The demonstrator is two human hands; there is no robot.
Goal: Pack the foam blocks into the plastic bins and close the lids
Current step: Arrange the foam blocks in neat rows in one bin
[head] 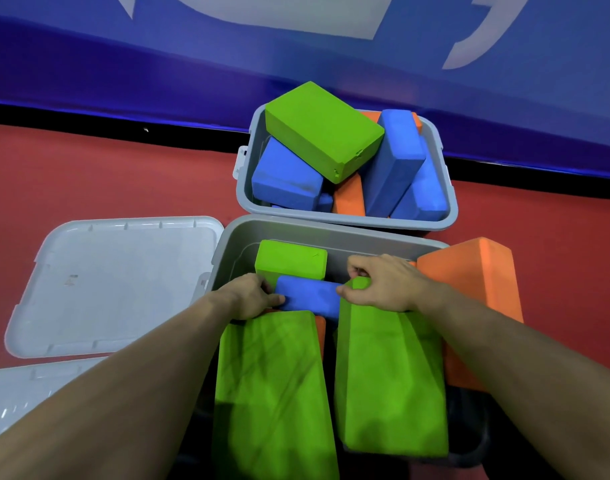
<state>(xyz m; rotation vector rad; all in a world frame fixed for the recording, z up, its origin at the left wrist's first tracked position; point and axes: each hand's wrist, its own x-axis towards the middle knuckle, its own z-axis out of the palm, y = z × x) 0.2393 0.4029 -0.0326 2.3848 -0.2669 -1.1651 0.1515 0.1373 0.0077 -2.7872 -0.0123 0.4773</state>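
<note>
Packing near bin (279, 230): left hand (249, 296) and right hand (383, 285) grip blue block (310, 297) between their fingers; next, seat it flat, lids still off

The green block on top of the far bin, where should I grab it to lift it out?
Grab the green block from above, across its two long sides. It lies tilted on top of the blue blocks, poking above the far bin rim, so both sides look bare and free for a grip.
</note>
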